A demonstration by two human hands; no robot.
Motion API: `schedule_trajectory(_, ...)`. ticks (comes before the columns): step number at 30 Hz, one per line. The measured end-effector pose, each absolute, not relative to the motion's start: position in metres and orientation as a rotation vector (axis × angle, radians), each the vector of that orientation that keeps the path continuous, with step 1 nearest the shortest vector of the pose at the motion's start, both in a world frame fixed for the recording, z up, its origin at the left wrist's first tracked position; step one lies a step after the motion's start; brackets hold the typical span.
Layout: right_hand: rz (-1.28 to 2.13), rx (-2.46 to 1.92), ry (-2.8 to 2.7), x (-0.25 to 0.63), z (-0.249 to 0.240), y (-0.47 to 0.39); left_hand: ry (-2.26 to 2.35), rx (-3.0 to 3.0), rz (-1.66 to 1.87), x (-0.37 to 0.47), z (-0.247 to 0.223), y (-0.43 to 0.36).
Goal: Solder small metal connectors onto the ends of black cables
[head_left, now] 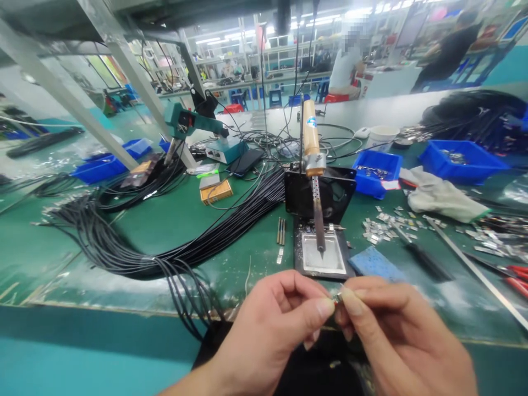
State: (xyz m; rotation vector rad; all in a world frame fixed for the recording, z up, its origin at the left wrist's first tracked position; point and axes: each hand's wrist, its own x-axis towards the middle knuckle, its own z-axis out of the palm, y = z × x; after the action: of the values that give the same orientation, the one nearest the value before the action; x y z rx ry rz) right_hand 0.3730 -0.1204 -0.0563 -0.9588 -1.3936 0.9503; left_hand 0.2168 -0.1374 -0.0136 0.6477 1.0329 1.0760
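Observation:
Both hands meet at the lower middle, in front of the bench edge. My left hand (284, 316) pinches one side of a tiny metal connector (337, 298), thumb against fingertips. On its other side, my right hand (388, 324) has its thumb and forefinger closed on the same piece. Fingertips cover most of the connector. Just beyond the hands, a soldering iron (317, 212) with a wooden handle points down over a metal tray (324, 269) on a black stand. A blue sponge (377, 264) lies right of the tray.
A thick bundle of black cables (173, 258) curves across the green bench at left. Blue bins (377, 170) hold metal parts. Loose metal pieces (381, 225), a black-handled tool (427, 258), a glove (443, 198) and red-handled pliers (515, 280) lie right. People are in the background.

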Motion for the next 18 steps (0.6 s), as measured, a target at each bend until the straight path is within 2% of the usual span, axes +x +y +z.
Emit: schedule_trajectory(18,1.047,-1.083,-1.334,0.374,-0.054,-0.141,1.065,0.642,1.074,0.223,-0.011,-0.155)
